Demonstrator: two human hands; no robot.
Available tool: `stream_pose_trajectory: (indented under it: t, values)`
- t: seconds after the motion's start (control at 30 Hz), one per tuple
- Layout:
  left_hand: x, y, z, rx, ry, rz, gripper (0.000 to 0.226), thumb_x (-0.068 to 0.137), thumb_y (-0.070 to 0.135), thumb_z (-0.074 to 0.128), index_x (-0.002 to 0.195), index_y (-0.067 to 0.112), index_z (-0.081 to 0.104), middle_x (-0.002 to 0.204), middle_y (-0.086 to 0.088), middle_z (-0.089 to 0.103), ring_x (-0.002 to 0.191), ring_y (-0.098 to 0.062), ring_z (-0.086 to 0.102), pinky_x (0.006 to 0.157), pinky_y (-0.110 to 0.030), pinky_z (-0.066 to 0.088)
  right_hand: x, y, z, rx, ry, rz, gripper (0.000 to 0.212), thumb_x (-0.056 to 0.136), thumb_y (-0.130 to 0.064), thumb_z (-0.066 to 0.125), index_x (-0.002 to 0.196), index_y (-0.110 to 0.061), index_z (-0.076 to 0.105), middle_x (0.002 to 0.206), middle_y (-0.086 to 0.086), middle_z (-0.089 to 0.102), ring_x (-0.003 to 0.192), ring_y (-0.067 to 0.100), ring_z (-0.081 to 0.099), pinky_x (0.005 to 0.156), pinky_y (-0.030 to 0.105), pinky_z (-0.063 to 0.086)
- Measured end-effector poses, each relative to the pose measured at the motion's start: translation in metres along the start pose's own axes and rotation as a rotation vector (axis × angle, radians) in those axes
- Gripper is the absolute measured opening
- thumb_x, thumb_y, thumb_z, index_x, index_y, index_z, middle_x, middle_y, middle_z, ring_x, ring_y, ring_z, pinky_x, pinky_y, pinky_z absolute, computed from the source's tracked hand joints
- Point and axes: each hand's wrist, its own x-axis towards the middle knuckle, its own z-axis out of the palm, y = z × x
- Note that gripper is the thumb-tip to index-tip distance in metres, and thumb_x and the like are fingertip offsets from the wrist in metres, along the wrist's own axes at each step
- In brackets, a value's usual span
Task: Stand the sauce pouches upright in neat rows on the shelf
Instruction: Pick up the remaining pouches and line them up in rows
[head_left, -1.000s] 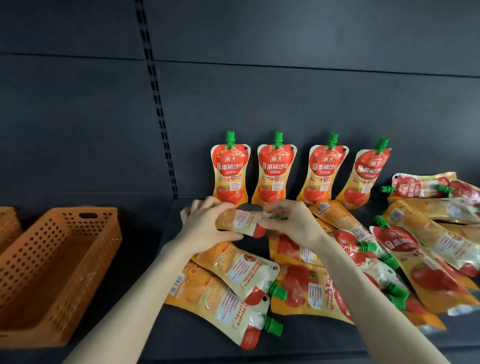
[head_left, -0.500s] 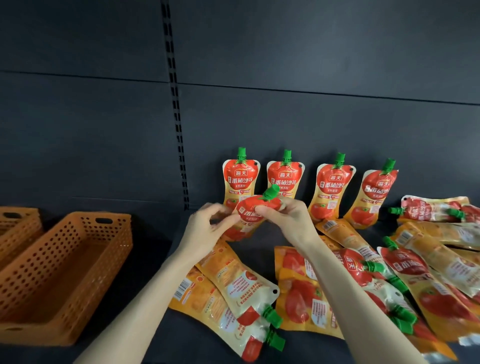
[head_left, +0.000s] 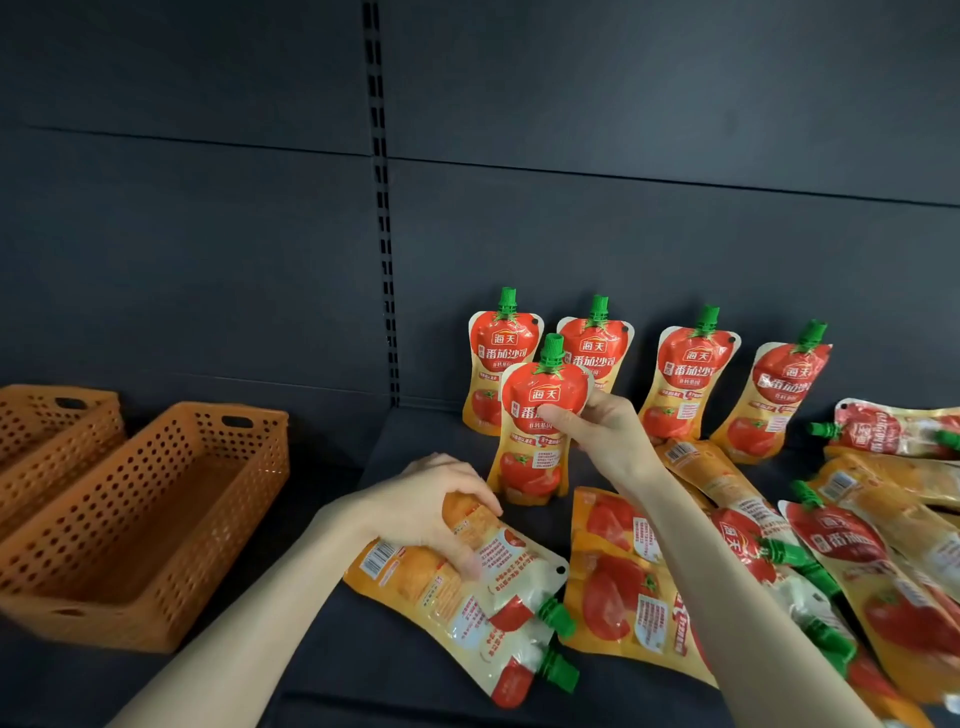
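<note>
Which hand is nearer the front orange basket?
Left. The left hand grips a lying pouch right of the front orange basket; the right hand holds an upright pouch farther right.

The pouch (head_left: 535, 431), previously held tilted in both hands, now stands upright in the right hand (head_left: 597, 431). The left hand (head_left: 426, 512) has dropped onto a flat pouch (head_left: 467, 577).

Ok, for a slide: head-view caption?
Right hand holds an upright pouch before the back row; left hand grips a lying pouch.
</note>
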Motion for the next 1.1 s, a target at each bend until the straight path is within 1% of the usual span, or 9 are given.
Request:
stream_pose_trajectory:
  t: [0.17,0.23,0.3,0.4,0.6,0.73,0.87,1.0,1.1]
  values:
    - [0.011,-0.021,0.007,0.144,0.134,0.002,0.044,0.052,0.066,0.076,0.088,0.045,0.061,0.107,0.017,0.055,0.133,-0.012,0.029,0.117,-0.042,0.006,0.000,0.003,-0.002,0.004,-0.003,0.041,0.031,0.085,-0.025,0.063,0.114,-0.017,0.062,0.110,-0.004,0.068,0.102,0.010,0.064,0.089,0.030,0.052]
    - [0.011,-0.023,0.005,0.041,0.154,-0.013,0.041,0.051,0.067,0.074,0.080,0.042,0.060,0.098,0.020,0.058,0.129,-0.010,0.034,0.111,-0.048,0.021,0.001,0.002,-0.004,0.030,-0.001,0.040,0.021,0.086,-0.022,0.063,0.107,-0.019,0.064,0.104,-0.007,0.069,0.094,0.006,0.067,0.081,0.025,0.055]
    - [0.008,-0.018,0.001,-0.117,0.220,0.043,0.032,0.059,0.051,0.080,0.073,0.030,0.059,0.080,0.017,0.062,0.095,0.000,0.056,0.088,-0.038,0.046,0.001,0.000,-0.006,0.067,0.019,0.028,0.011,0.086,-0.018,0.062,0.096,-0.023,0.065,0.095,-0.011,0.070,0.084,0.002,0.069,0.068,0.018,0.056]
    - [0.005,-0.014,-0.007,-0.316,0.388,0.119,0.021,0.072,0.029,0.077,0.079,0.019,0.059,0.076,0.016,0.065,0.073,0.001,0.060,0.066,-0.021,0.048,0.002,0.001,-0.011,0.109,0.097,0.004,0.012,0.087,-0.020,0.062,0.098,-0.021,0.066,0.100,-0.006,0.071,0.091,0.009,0.070,0.079,0.028,0.058]
    - [0.015,-0.009,-0.007,-0.593,0.631,0.060,0.009,0.090,0.028,0.056,0.096,0.025,0.062,0.093,0.003,0.070,0.086,-0.009,0.068,0.072,-0.021,0.053,0.009,-0.005,-0.027,0.131,0.166,-0.038,0.018,0.085,-0.026,0.060,0.102,-0.022,0.066,0.103,-0.005,0.072,0.097,0.013,0.069,0.083,0.033,0.055]
    - [0.031,0.003,-0.002,-0.692,0.757,0.080,0.029,0.089,0.027,0.057,0.117,0.024,0.049,0.108,0.013,0.063,0.098,0.001,0.062,0.073,-0.013,0.051,0.008,-0.002,-0.030,0.079,0.158,-0.043,0.017,0.086,-0.024,0.060,0.103,-0.022,0.064,0.101,-0.009,0.070,0.090,0.006,0.069,0.077,0.023,0.057]
    - [0.045,0.009,0.007,-0.650,0.821,0.044,0.048,0.082,0.031,0.068,0.121,0.027,0.041,0.113,0.011,0.061,0.102,-0.003,0.061,0.078,-0.023,0.054,0.004,0.006,-0.027,0.051,0.137,-0.014,0.017,0.088,-0.023,0.059,0.105,-0.021,0.063,0.098,-0.011,0.069,0.088,0.003,0.068,0.072,0.017,0.056]
    - [0.042,0.009,0.010,-0.607,0.683,0.039,0.058,0.080,0.019,0.071,0.125,0.031,0.036,0.112,0.019,0.057,0.102,0.004,0.057,0.077,-0.015,0.051,-0.002,0.012,-0.025,0.041,0.108,-0.017,0.020,0.088,-0.023,0.060,0.108,-0.023,0.060,0.100,-0.011,0.069,0.087,0.001,0.068,0.068,0.013,0.054]
    - [0.032,0.003,0.007,-0.538,0.611,0.033,0.041,0.079,0.013,0.072,0.113,0.029,0.055,0.103,0.018,0.063,0.097,0.001,0.062,0.084,-0.023,0.054,-0.005,0.016,-0.024,-0.020,0.102,-0.049,0.025,0.085,-0.018,0.063,0.109,-0.025,0.058,0.102,-0.010,0.068,0.089,0.001,0.066,0.069,0.012,0.053]
